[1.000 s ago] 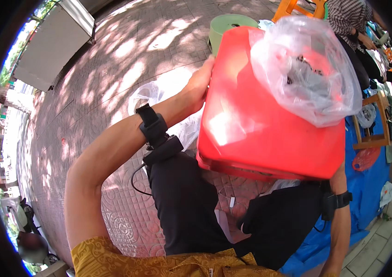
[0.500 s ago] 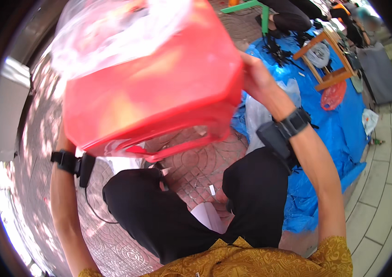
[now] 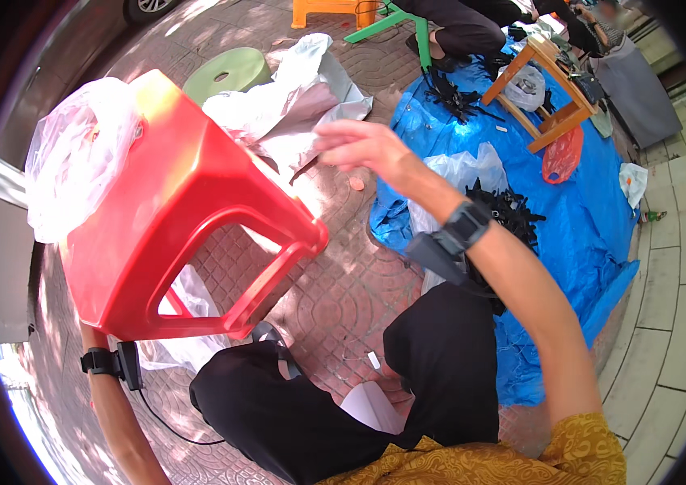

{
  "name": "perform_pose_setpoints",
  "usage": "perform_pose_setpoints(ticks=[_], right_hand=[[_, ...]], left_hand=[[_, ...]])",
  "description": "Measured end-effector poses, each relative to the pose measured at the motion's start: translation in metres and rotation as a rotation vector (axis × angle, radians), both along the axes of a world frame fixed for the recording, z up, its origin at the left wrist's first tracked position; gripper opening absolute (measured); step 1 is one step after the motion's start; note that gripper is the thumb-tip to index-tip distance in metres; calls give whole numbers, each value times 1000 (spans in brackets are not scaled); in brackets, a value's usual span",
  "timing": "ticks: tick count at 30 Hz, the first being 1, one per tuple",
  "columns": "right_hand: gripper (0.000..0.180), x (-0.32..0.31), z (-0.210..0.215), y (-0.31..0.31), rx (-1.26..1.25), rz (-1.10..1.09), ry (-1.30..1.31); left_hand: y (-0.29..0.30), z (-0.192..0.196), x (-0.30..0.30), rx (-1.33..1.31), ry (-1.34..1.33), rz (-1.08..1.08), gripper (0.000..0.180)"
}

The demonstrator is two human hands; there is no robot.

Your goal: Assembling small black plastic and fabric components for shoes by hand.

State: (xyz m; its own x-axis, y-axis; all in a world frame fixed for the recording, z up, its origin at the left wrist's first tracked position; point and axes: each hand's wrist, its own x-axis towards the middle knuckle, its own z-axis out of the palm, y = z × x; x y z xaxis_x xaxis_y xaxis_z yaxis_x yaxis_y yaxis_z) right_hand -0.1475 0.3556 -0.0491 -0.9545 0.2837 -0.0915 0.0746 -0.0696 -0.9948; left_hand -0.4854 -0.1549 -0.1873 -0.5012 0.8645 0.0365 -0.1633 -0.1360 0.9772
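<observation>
A red plastic stool (image 3: 145,234) fills the left side, tilted, with a clear plastic bag (image 3: 88,153) lying over its seat. At its lower left edge is my left hand (image 3: 92,334), mostly hidden behind the stool; it holds the stool there, though its fingers do not show. My right hand (image 3: 367,152) is apart from the stool, raised over the paving to its right. Its fingers are stretched out, slightly blurred, and nothing is in them.
Right of my knees a blue tarp (image 3: 585,218) carries black strap-like pieces (image 3: 512,214), a white plastic bag (image 3: 468,170) and a wooden stool (image 3: 557,133). Ahead lie white sheeting (image 3: 294,97) and a green round object (image 3: 230,73). Another person's legs (image 3: 460,32) show at the far right.
The red stool has moved left and turned, with the bag still on it. My right hand has let go of it and opened; my left hand stays at its lower left edge.
</observation>
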Motion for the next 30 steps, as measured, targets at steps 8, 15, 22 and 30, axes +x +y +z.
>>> perform_pose_setpoints(ticks=[8, 15, 22, 30], right_hand=[[50, 153, -52, 56, 96, -200, -430], [33, 278, -94, 59, 78, -322, -732], [31, 242, -73, -39, 269, -89, -407], [31, 131, -119, -97, 300, 164, -276]], left_hand=[[-84, -9, -17, -155, 58, 187, 24], [5, 25, 22, -393, 157, 688, 24], [-108, -65, 158, -1515, 403, 811, 69], [-44, -145, 239, -1479, 289, 845, 59]])
